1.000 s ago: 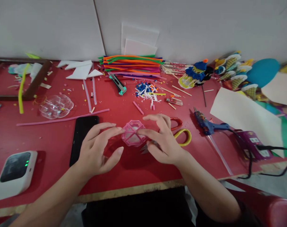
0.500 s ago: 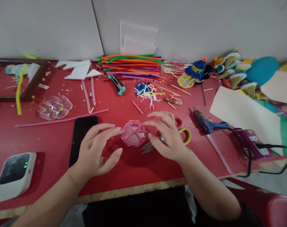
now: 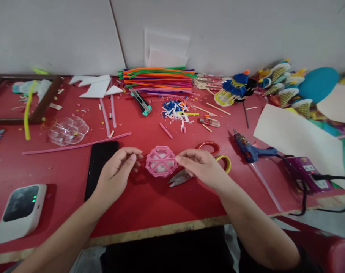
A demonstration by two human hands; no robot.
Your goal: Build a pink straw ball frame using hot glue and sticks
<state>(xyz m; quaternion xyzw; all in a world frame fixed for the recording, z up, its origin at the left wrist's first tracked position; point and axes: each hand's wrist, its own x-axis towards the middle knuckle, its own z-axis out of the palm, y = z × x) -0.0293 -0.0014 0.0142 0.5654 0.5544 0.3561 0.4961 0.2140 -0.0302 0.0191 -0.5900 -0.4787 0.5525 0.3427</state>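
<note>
A small pink octagonal frame made of thin pink strips sits on the red table, with crossing spokes on top and something whitish showing through the gaps. At its right edge, my right hand is closed, thumb and forefinger pinched together on the rim. My left hand is a little to the left of the frame, apart from it; its thumb rests against the curled forefinger, with nothing visible between. Scissors with red and yellow handles lie partly under my right hand.
A black phone lies beside my left hand. To the right are a blue glue gun and a purple power box with cables. Behind lie a utility knife, scraps and bundled pipe cleaners.
My left hand has drawn back from the frame's left side, its thumb and fingers coming together. My right thumb and forefinger have closed at the right rim. The frame has barely moved.
</note>
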